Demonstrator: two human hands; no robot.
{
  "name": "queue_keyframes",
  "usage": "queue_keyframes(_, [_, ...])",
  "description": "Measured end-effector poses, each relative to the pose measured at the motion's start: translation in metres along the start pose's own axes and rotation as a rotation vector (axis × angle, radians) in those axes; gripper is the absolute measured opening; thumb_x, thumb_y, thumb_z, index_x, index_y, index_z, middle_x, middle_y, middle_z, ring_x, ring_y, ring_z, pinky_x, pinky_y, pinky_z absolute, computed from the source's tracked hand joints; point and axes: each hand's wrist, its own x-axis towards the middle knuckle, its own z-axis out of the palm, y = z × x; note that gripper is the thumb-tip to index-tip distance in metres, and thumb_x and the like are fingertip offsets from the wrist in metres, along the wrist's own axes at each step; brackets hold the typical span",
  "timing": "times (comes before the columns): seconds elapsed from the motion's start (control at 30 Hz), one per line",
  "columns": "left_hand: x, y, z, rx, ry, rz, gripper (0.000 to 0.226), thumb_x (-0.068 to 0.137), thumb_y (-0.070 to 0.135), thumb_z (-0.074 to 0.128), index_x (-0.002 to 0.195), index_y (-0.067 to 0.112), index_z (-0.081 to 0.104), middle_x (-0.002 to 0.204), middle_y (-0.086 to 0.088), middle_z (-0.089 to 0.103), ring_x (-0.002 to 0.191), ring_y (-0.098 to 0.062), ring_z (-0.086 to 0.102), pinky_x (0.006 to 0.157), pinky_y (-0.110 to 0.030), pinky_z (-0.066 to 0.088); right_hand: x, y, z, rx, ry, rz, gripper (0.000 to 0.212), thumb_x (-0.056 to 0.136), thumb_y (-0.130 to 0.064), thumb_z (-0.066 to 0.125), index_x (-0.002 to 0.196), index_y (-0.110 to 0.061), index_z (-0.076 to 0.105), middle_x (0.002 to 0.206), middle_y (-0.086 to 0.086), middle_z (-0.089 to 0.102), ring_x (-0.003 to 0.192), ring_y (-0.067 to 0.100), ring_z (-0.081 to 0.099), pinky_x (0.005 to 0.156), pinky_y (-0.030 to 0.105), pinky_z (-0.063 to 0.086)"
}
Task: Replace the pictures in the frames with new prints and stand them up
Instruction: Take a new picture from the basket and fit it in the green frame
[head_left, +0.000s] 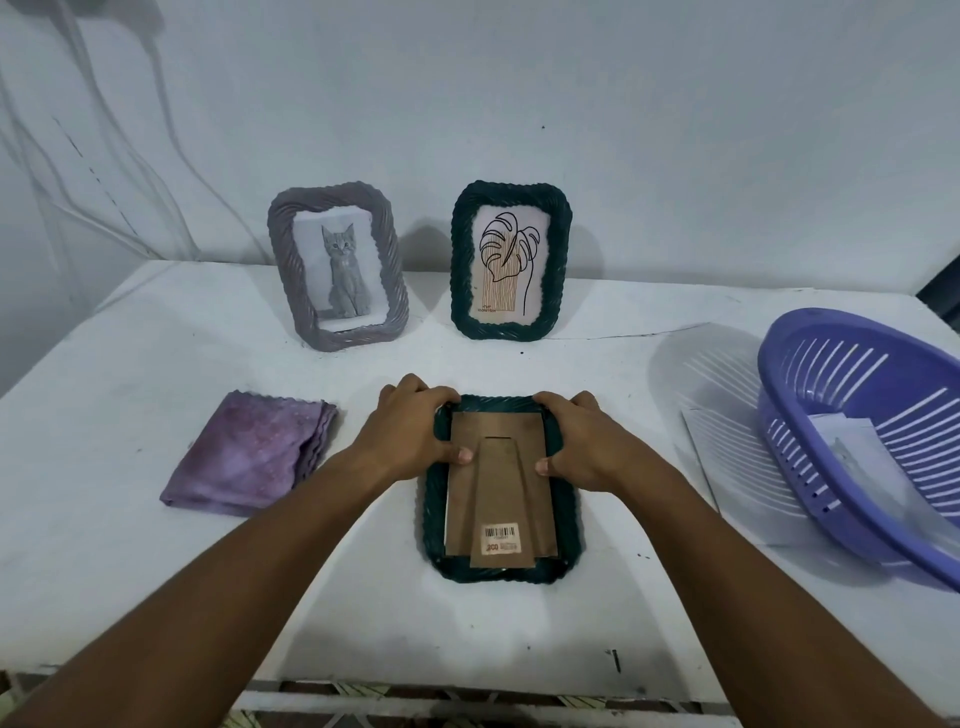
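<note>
L hand (410, 436), R hand (582, 441): fingers curled; thumbs inward
</note>
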Motion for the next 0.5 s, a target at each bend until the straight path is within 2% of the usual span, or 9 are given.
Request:
queue_keyframes(0.2, [0.003,-0.004,0.001,-0.018,0.018,0.02,0.074,0.068,0.047,0.079,0.133,0.026,0.05,0.119,-0.004,0.046,0.117,-0.026,0.037,0.096,-0.037,0.038,-0.001,-0.001,0.0,0.005,0.029,0.002,0.083,0.081,-0.022,0.071,0.147,-0.026,0.023,0.141,0.009,0.029,0.122,0.029,0.045,0.098,0.038,0.044])
queue_keyframes(0.3, [0.003,-0.006,0.003,-0.039,0.016,0.045,0.063,0.069,0.044,0.079,0.126,0.028,0.055,0.11,0.001,0.044,0.115,-0.025,0.039,0.094,-0.034,0.037,-0.002,-0.002,0.0,0.003,0.042,0.002,0.082,0.08,-0.022,0.073,0.146,-0.027,0.025,0.142,0.009,0.03,0.123,0.029,0.044,0.099,0.038,0.044])
queue_keyframes(0.5, [0.005,-0.012,0.007,-0.077,0.06,0.088,0.058,0.066,0.043,0.081,0.118,0.027,0.061,0.112,0.002,0.051,0.11,-0.023,0.046,0.091,-0.033,0.04,-0.001,-0.001,0.0,-0.001,0.051,-0.019,0.069,0.081,-0.022,0.072,0.139,-0.028,0.035,0.139,0.006,0.033,0.121,0.027,0.044,0.098,0.035,0.043])
